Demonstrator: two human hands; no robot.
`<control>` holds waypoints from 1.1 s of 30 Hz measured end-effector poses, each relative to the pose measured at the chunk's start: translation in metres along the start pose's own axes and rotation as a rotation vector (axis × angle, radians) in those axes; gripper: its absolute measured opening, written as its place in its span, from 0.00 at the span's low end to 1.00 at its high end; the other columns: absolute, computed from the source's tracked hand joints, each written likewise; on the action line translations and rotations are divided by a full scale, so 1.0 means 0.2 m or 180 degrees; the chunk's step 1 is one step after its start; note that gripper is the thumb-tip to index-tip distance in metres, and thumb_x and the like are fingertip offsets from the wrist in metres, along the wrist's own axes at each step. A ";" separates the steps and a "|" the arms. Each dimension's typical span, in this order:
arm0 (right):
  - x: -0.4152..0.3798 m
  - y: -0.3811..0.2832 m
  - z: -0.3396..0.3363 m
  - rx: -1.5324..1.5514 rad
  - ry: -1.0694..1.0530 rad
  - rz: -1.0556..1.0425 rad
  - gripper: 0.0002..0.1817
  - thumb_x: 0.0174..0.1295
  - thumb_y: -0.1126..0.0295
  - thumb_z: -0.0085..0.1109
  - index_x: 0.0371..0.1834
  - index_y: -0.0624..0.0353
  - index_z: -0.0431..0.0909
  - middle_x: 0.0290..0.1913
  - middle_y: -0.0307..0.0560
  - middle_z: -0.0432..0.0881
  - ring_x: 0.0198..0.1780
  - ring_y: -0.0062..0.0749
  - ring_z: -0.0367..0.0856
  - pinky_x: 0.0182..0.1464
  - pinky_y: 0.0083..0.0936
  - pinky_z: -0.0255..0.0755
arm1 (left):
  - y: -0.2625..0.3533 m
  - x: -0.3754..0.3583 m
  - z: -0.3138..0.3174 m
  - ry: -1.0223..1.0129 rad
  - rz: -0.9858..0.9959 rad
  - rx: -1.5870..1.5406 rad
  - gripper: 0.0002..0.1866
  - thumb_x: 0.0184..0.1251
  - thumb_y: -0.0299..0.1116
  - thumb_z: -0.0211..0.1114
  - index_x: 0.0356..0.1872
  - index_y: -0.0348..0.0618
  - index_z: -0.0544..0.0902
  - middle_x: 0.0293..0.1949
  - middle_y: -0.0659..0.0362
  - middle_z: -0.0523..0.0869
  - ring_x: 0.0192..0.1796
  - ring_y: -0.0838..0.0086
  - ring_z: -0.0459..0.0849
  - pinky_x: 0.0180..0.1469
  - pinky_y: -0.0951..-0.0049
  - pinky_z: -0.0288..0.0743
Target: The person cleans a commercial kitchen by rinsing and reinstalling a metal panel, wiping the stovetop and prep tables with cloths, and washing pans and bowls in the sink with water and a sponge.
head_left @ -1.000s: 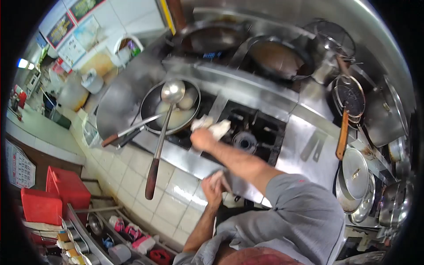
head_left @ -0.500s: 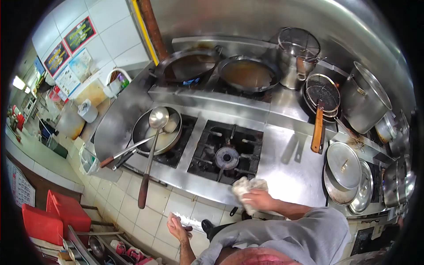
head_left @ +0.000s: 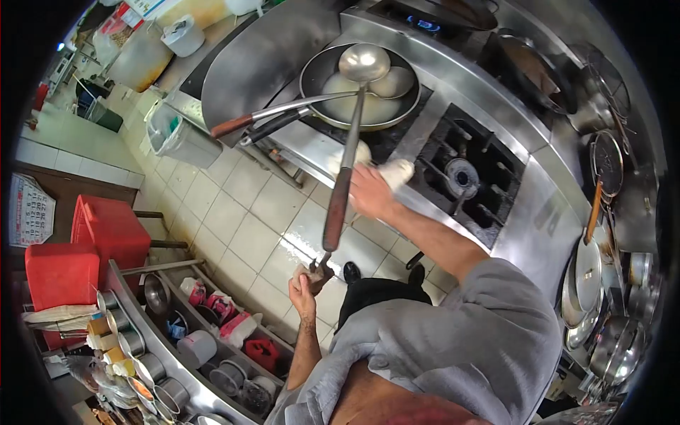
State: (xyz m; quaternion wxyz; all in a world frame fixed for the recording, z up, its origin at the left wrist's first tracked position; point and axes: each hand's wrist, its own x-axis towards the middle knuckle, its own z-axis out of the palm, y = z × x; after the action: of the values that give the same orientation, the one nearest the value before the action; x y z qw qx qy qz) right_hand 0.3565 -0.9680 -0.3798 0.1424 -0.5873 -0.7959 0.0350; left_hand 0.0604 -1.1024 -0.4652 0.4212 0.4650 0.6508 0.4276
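My right hand [head_left: 372, 190] presses a whitish cloth [head_left: 397, 172] against the stove's front ledge, just below the pan; part of the cloth bulges out on either side of the hand. Above it, a dark pan [head_left: 309, 81] with pale liquid sits on the left burner. Across the pan rests a long ladle [head_left: 365, 62], its reddish-brown handle reaching out past the stove edge over the floor. A second ladle [head_left: 393, 83] dips in the liquid, handle pointing left. My left hand [head_left: 303, 294] is closed, low over the floor, around something brownish that I cannot make out.
Right of the pan is a bare burner grate [head_left: 462, 177]. Woks and strainers stand along the back. Lids [head_left: 588, 273] and pots are at the right. A bin [head_left: 180, 134] stands left of the stove. Shelving [head_left: 170, 333] with pots and red containers [head_left: 110, 227] is behind on the left.
My view has swung left. My right hand and the cloth have moved left along the stove front, from beside the bare burner to below the pan. The left hand stays low and closed.
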 end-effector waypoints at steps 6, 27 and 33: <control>0.80 -0.15 0.29 0.0377 0.1565 -0.0082 0.16 0.48 0.70 0.52 0.43 0.56 0.76 0.48 0.51 0.75 0.48 0.42 0.72 0.48 0.40 0.66 | 0.22 -0.04 -0.10 -0.0207 -0.1015 -0.0451 0.14 0.69 0.38 0.53 0.41 0.35 0.72 0.34 0.55 0.81 0.34 0.76 0.80 0.29 0.80 0.74; -2.36 0.98 -0.71 -0.0846 0.0803 0.3161 0.19 0.59 0.58 0.50 0.52 0.48 0.73 0.55 0.51 0.72 0.58 0.47 0.66 0.56 0.43 0.58 | 1.16 -0.94 1.50 -0.5378 0.0194 0.0434 0.19 0.62 0.40 0.63 0.45 0.34 0.73 0.36 0.59 0.81 0.38 0.79 0.77 0.41 0.76 0.73; -1.88 1.66 -0.77 -0.0540 0.0456 0.2829 0.19 0.59 0.55 0.50 0.54 0.40 0.74 0.63 0.43 0.67 0.63 0.41 0.62 0.61 0.43 0.57 | 1.18 -1.33 2.04 -0.5320 0.1478 0.0824 0.17 0.61 0.42 0.62 0.38 0.37 0.75 0.33 0.54 0.80 0.36 0.72 0.79 0.38 0.72 0.72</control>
State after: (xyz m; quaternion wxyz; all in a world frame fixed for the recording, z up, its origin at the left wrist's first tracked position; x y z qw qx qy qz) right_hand 0.8055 -1.2387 -0.3769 0.1197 -0.8823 -0.4550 -0.0133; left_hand 0.5606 -1.2448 -0.3148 0.6064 0.7909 0.0615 -0.0554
